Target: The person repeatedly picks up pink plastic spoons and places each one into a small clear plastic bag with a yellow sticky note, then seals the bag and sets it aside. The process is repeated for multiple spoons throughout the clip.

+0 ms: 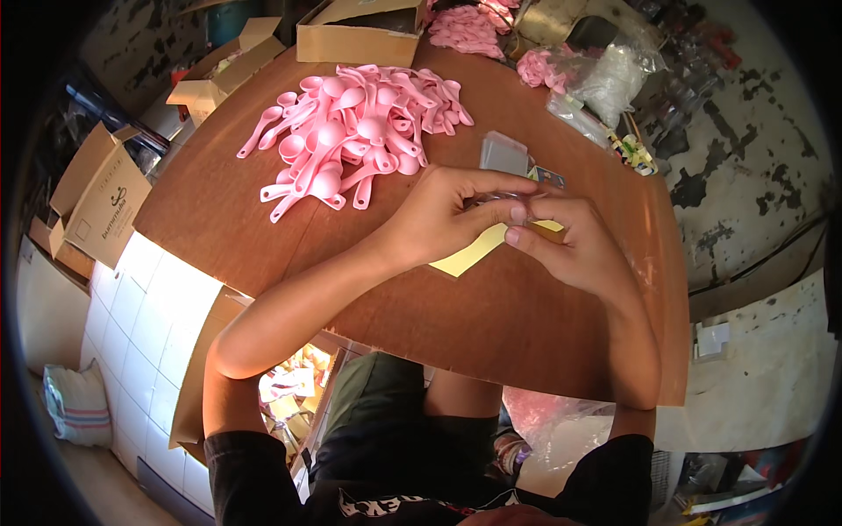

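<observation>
My left hand (465, 208) and my right hand (574, 232) meet above the right part of the brown table, thumbs close together. Both are closed in a pinch on a small piece of clear plastic (498, 198), mostly hidden by the fingers. Beneath them lies a yellow sheet of paper (465, 258), partly covered by the hands. Just beyond the fingers is a stack of clear plastic bags or sleeves (504, 152), with a small dark printed item (550, 176) beside it. A large heap of pink plastic scoops (351, 131) spreads to the left of my hands.
Cardboard boxes (360, 37) stand at the table's far edge and on the left (99, 195). More pink scoops (469, 31) and a bundle of clear plastic (614, 79) lie at the far right. An open carton (197, 377) with packets sits below the table edge.
</observation>
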### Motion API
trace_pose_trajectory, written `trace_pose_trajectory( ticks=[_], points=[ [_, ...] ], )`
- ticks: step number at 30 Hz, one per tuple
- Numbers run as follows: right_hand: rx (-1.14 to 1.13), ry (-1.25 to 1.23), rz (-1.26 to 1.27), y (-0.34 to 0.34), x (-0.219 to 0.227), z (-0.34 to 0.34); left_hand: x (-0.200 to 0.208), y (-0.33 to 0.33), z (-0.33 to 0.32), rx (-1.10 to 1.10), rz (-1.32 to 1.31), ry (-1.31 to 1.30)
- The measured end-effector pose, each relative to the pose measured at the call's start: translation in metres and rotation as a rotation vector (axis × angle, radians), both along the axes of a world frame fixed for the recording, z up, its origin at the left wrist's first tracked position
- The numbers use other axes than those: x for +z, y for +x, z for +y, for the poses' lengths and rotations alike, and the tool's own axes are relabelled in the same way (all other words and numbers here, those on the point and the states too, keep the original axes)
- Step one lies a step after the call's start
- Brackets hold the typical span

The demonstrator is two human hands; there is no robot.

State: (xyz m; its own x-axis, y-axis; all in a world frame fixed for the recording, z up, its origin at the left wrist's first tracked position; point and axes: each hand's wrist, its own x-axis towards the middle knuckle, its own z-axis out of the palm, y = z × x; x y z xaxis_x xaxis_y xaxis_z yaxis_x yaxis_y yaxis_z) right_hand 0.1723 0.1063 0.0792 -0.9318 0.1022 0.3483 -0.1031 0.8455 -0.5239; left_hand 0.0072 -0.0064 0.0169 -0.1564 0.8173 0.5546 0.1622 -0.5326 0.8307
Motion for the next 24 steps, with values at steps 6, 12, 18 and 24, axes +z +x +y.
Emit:
trace_pose_trajectory(
  ticks=[6,12,18,24],
  points=[
    [-0.042,-0.091,-0.224,-0.003,-0.005,0.011,-0.001,0.002,-0.002,0.041,0.118,0.047],
    [-0.03,-0.565,-0.178,-0.02,0.004,0.07,-0.011,-0.003,0.001,0.12,0.227,-0.155],
    [-0.42,-0.196,-0.061,-0.091,-0.058,0.141,-0.021,0.001,0.01,-0.139,0.302,-0.283],
    [-0.178,0.431,-0.186,-0.157,-0.083,0.143,-0.029,0.0,0.008,-0.125,0.264,-0.211]
  ],
)
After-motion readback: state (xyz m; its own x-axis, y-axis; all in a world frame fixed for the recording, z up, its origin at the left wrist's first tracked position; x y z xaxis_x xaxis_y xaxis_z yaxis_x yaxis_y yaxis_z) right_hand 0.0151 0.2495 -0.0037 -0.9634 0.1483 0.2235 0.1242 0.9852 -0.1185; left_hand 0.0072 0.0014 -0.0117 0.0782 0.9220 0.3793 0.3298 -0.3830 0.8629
